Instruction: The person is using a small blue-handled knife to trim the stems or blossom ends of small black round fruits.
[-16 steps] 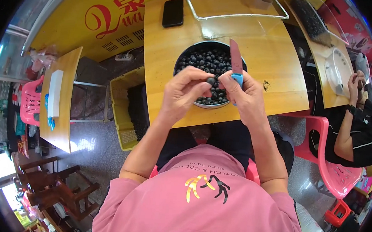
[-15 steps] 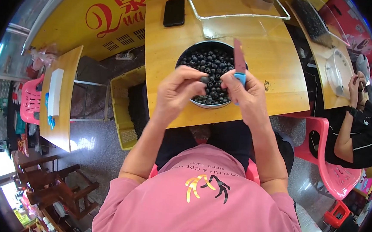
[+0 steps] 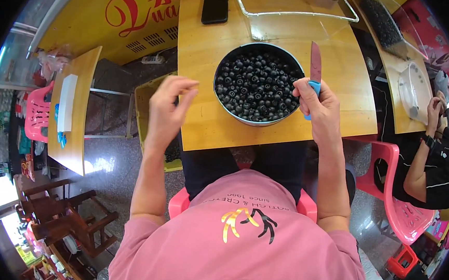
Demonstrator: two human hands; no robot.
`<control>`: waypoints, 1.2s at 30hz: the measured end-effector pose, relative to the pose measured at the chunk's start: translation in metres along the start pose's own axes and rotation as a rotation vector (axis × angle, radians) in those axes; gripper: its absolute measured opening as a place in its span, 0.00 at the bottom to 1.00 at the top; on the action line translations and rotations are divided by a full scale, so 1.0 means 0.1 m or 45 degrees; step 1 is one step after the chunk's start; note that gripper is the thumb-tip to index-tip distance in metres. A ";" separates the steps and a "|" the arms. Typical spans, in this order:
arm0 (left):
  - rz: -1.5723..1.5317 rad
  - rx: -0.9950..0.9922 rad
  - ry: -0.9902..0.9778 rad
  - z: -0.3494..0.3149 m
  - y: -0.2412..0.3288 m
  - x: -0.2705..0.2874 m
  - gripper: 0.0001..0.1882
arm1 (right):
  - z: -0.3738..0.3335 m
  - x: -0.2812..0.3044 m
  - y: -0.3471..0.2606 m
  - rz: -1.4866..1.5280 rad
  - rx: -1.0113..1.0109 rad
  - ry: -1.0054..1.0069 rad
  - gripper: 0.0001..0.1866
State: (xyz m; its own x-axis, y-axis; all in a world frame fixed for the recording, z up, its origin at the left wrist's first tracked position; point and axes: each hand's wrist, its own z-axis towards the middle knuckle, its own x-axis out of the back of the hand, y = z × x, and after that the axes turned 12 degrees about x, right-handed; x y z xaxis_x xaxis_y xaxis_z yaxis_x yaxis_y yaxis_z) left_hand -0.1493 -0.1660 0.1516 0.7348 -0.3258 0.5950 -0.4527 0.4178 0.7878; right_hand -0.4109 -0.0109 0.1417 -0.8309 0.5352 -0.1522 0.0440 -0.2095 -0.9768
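A round bowl (image 3: 218,94) full of small, round, glossy black pieces (image 3: 259,85), some with a pale ring on top, stands near the table's front edge. My right hand (image 3: 319,107) is closed around the blue handle of a knife (image 3: 316,63), its reddish blade pointing up, by the bowl's right rim. Left of the bowl, past the table's left edge, my left hand (image 3: 166,110) hangs over the yellow crate (image 3: 145,100), thumb and forefinger apart. A small dark spot shows between those fingers; I cannot make out what it is.
A black phone (image 3: 215,7) lies at the table's (image 3: 204,133) far left. Behind the bowl is a clear plastic box (image 3: 295,28). On the right, a co-worker's hands (image 3: 435,108) are beside a clear basin (image 3: 413,91); a pink chair (image 3: 386,172) stands nearer. A smaller table (image 3: 81,104) is left.
My left hand has moved left from the bowl to over the crate, and its fingers have parted. The right hand has shifted right with the knife. The view has tilted slightly.
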 end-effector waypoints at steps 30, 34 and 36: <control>-0.481 -0.188 -0.331 0.25 0.63 -0.74 0.11 | -0.01 -0.39 -0.05 0.078 0.043 -0.113 0.09; -0.643 -0.184 -0.220 0.20 0.50 -0.87 0.10 | -0.01 -0.42 -0.04 0.334 -0.098 -0.033 0.09; -0.732 -0.118 -0.203 0.16 0.48 -0.94 0.10 | -0.01 -0.42 -0.03 0.406 -0.136 -0.028 0.09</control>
State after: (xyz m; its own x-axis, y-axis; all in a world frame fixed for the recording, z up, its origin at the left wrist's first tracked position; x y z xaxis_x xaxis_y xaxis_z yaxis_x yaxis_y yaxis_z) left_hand -0.2485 -0.1283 0.1360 0.7604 -0.6417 0.0997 0.0460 0.2064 0.9774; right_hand -0.3757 -0.0324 0.1506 -0.7776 0.4387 -0.4504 0.3606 -0.2757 -0.8910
